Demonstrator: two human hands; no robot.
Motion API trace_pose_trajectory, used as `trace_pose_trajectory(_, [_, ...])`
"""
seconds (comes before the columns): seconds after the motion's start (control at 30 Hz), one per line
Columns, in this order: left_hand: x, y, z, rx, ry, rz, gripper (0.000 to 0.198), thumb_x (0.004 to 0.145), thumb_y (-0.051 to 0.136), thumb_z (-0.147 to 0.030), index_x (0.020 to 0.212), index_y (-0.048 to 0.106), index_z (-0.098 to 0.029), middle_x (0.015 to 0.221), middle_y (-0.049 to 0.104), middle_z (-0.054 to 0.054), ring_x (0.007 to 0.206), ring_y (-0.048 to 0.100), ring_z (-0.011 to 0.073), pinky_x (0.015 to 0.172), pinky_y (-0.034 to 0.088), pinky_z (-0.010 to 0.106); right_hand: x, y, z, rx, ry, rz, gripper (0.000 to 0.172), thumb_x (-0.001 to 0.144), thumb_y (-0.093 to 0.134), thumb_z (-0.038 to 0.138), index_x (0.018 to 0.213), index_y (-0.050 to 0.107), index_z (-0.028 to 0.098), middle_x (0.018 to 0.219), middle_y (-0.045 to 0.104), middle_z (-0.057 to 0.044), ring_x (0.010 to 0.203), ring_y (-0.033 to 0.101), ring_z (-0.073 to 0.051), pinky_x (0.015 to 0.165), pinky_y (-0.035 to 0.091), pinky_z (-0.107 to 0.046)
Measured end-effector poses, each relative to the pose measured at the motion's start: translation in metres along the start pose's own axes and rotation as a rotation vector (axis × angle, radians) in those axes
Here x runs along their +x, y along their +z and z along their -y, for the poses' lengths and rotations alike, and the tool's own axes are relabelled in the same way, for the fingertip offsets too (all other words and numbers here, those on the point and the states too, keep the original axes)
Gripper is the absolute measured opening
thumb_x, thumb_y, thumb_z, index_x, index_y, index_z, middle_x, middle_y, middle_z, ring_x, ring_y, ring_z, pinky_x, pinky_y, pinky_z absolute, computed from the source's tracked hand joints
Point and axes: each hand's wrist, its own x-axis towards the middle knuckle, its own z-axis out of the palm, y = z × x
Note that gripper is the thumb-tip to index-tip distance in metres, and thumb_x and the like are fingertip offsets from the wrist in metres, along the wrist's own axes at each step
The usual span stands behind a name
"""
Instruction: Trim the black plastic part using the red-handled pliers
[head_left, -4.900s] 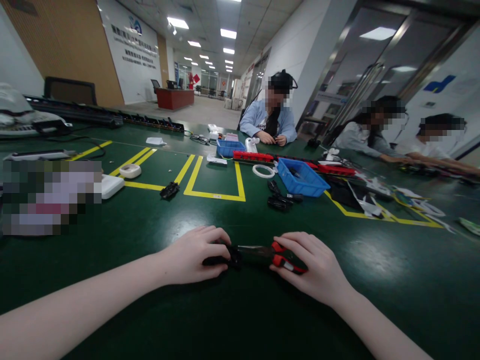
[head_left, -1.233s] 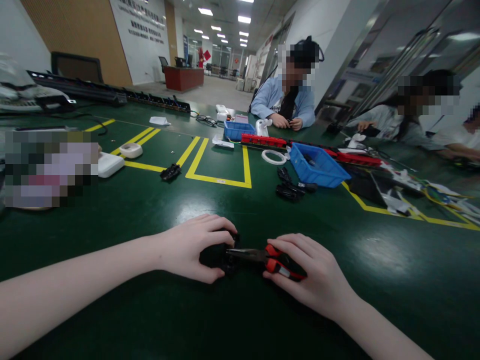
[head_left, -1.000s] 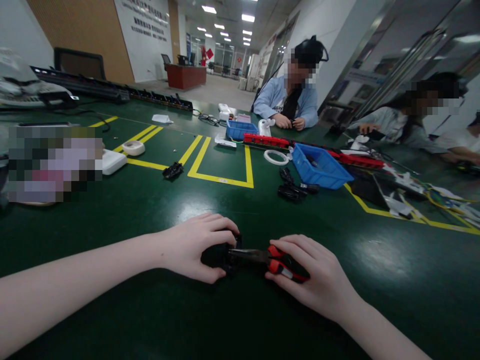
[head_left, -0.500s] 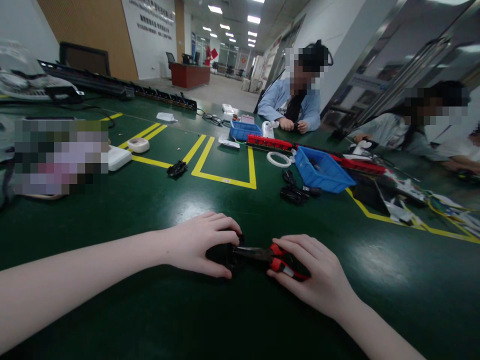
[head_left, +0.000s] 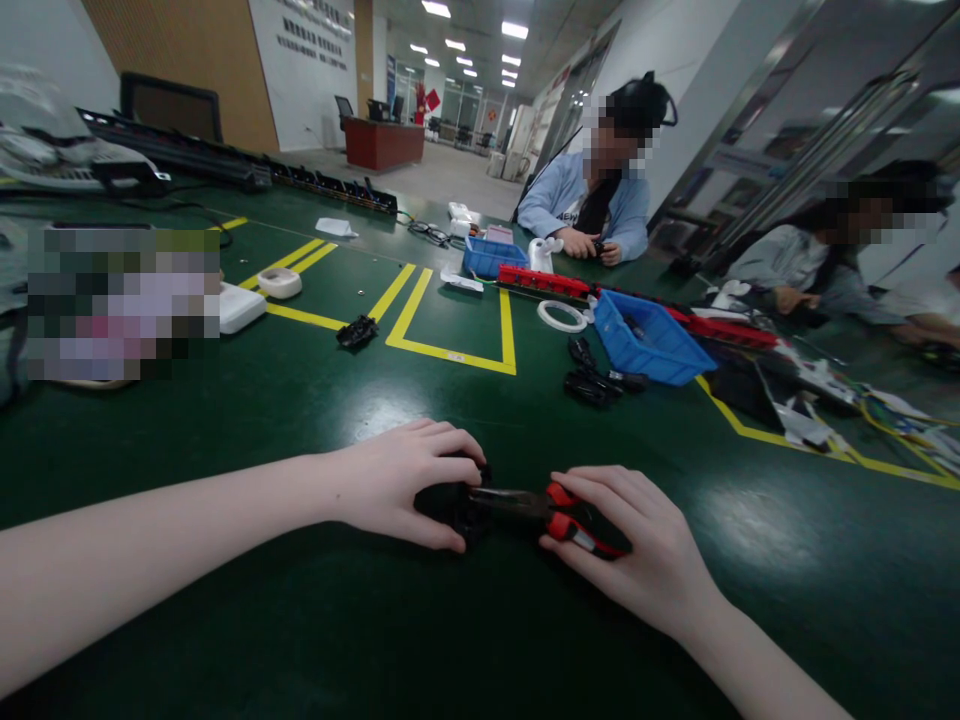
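With fingers curled and thumb below, my left hand (head_left: pixel 416 485) grips a small black part (head_left: pixel 466 508) on the dark green table (head_left: pixel 322 620). Its exact kind is hard to make out, since the hand covers much of it. My right hand (head_left: pixel 637 545) is closed around the red and black handles of long-nosed pliers (head_left: pixel 517 503). The pliers point left, and their dark jaws reach the black part between my left thumb and fingers. Whether the jaw tips pinch it cannot be seen.
Beyond my hands lie black pieces (head_left: pixel 596 380), a crumpled black piece (head_left: pixel 357 332), a white ring (head_left: pixel 562 316) and a blue bin (head_left: pixel 651 340). Red strips (head_left: pixel 544 282) run behind. A white box (head_left: pixel 238 308) is at left. Co-workers sit across the table, one in light blue (head_left: pixel 551 195).
My right hand and the pliers have shifted slightly right in view. The left hand keeps its hold on the black part. The background shifts slightly with the camera.
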Motion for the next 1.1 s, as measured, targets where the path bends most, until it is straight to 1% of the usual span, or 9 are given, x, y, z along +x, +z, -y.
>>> trace_pose_trajectory(0.1, [0.000, 0.000, 0.000, 0.002, -0.001, 0.001, 0.042, 0.083, 0.070, -0.047, 0.114, 0.060, -0.021, 0.134, 0.056, 0.010, 0.119, 0.055, 0.0306, 0.097, 0.044, 0.042, 0.001, 0.000, -0.001, -0.032, -0.026, -0.010, 0.040, 0.083, 0.071, 0.039, 0.116, 0.062, 0.018, 0.102, 0.072, -0.009, 0.091, 0.068, -0.023, 0.078, 0.052, -0.038])
trace_pose_trajectory(0.27, [0.000, 0.001, 0.000, 0.001, 0.008, -0.010, 0.042, 0.082, 0.071, -0.046, 0.114, 0.060, -0.021, 0.133, 0.056, 0.010, 0.117, 0.056, 0.0304, 0.096, 0.045, 0.042, 0.000, -0.001, -0.001, -0.084, -0.069, -0.022, 0.040, 0.084, 0.070, 0.039, 0.116, 0.061, 0.018, 0.100, 0.073, -0.009, 0.090, 0.069, -0.023, 0.092, 0.046, -0.045])
trace_pose_trajectory(0.4, [0.000, 0.001, 0.000, 0.002, 0.006, -0.008, 0.041, 0.083, 0.071, -0.047, 0.113, 0.060, -0.021, 0.133, 0.056, 0.010, 0.118, 0.055, 0.0304, 0.095, 0.045, 0.042, 0.001, -0.001, 0.001, -0.084, -0.079, -0.015, 0.038, 0.085, 0.069, 0.038, 0.116, 0.060, 0.019, 0.100, 0.073, -0.008, 0.089, 0.069, -0.022, 0.095, 0.044, -0.045])
trace_pose_trajectory(0.6, [-0.001, 0.001, 0.000, 0.002, 0.003, -0.012, 0.041, 0.083, 0.071, -0.047, 0.113, 0.060, -0.022, 0.133, 0.056, 0.010, 0.118, 0.055, 0.0304, 0.095, 0.045, 0.042, 0.001, -0.002, 0.001, -0.092, -0.094, -0.005, 0.037, 0.085, 0.069, 0.038, 0.115, 0.061, 0.019, 0.101, 0.073, -0.008, 0.089, 0.069, -0.022, 0.095, 0.044, -0.045])
trace_pose_trajectory(0.77, [0.000, 0.001, 0.001, -0.005, 0.002, -0.011, 0.041, 0.081, 0.072, -0.046, 0.112, 0.060, -0.021, 0.133, 0.057, 0.010, 0.118, 0.055, 0.0306, 0.096, 0.045, 0.041, 0.002, -0.003, 0.000, -0.092, -0.098, -0.002, 0.038, 0.084, 0.068, 0.041, 0.116, 0.061, 0.021, 0.100, 0.073, -0.008, 0.088, 0.069, -0.022, 0.092, 0.047, -0.045])
trace_pose_trajectory(0.93, [-0.001, 0.000, 0.001, -0.031, -0.014, -0.009, 0.043, 0.081, 0.073, -0.046, 0.113, 0.060, -0.021, 0.133, 0.057, 0.010, 0.118, 0.056, 0.0311, 0.096, 0.045, 0.042, 0.001, -0.005, -0.004, -0.089, -0.053, 0.008, 0.043, 0.082, 0.070, 0.039, 0.120, 0.060, 0.023, 0.103, 0.073, -0.008, 0.093, 0.068, -0.025, 0.087, 0.048, -0.045])
trace_pose_trajectory(1.1, [-0.001, -0.002, 0.000, -0.054, -0.027, -0.006, 0.043, 0.080, 0.074, -0.045, 0.115, 0.060, -0.022, 0.133, 0.057, 0.010, 0.119, 0.056, 0.0309, 0.098, 0.045, 0.043, -0.001, -0.006, -0.011, -0.131, -0.006, -0.004, 0.043, 0.084, 0.068, 0.040, 0.121, 0.057, 0.022, 0.107, 0.072, -0.009, 0.097, 0.067, -0.026, 0.090, 0.045, -0.047])
